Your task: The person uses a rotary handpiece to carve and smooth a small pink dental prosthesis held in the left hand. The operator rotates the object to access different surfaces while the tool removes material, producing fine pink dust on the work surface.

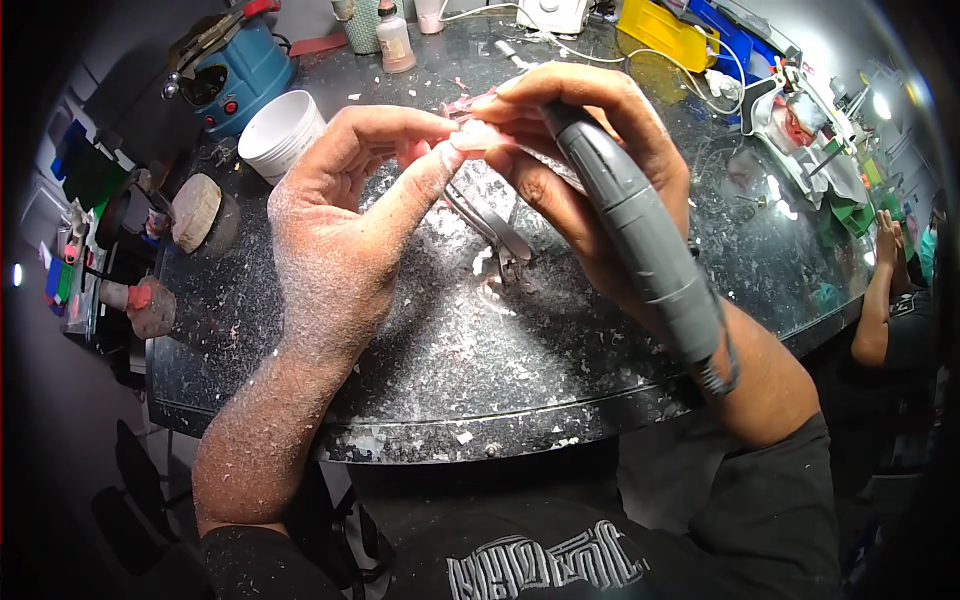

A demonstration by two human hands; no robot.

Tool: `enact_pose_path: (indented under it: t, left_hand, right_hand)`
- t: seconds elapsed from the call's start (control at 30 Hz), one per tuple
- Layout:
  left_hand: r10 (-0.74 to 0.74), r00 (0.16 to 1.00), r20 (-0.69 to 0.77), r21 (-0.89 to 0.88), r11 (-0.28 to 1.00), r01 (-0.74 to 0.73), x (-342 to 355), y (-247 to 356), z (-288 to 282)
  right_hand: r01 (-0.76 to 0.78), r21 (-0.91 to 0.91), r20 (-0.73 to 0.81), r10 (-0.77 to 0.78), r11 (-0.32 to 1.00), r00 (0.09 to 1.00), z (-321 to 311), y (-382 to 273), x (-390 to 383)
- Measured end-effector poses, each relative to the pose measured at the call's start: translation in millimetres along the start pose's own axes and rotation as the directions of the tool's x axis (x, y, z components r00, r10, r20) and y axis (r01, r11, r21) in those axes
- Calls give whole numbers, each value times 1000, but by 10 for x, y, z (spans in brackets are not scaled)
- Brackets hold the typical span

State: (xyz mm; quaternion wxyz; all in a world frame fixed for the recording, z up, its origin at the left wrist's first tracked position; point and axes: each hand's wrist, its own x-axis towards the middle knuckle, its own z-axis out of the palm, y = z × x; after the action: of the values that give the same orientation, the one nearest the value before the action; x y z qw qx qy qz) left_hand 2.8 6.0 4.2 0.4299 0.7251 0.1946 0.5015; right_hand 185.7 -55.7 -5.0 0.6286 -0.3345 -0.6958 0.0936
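Observation:
Both of my hands meet over the dusty bench around a small pale pink piece (478, 136), which looks like a denture part. White dust coats my left hand (335, 225), whose thumb and index finger are closed on the piece. My right hand (635, 150) is closed round a grey rotary handpiece (645, 245) with a cord at its rear end. The handpiece slants down toward my right forearm. Its tip is hidden by my fingers, and my right fingertips lie close against the piece. Below my hands, a curved metal strip (508, 236) stands out in the bright light.
White shavings litter the black bench (470, 385). A white tub (282, 135), a blue machine (245, 80) and a plaster block (196, 212) stand left. Behind are a bottle (396, 45) and a yellow bin (665, 38). Another person's hands (886, 240) show at far right.

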Motion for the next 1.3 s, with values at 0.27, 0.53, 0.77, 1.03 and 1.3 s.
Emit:
enact_pose_path:
  t: [0.27, 0.53, 0.77, 1.03, 1.3]
  left_hand:
    - [291, 954, -65, 378, 892, -247, -35, 83, -13]
    - [390, 920, 47, 499, 788, -360, -90, 123, -40]
    - [388, 921, 42, 459, 811, -363, -92, 89, -45]
    - [389, 919, 68, 468, 801, -374, -81, 97, -57]
    - [373, 926, 54, 469, 809, -353, -89, 112, -61]
  right_hand:
    - [127, -226, 66, -115, 966, 991, -59, -247, 4]
    - [128, 57, -69, -124, 990, 990, 89, -109, -52]
    - [74, 7, 109, -74, 997, 991, -6, -172, -65]
    - [50, 23, 96, -52, 998, 994, 0, -182, -52]
    - [102, 25, 111, -104, 994, 988, -1, -155, -48]
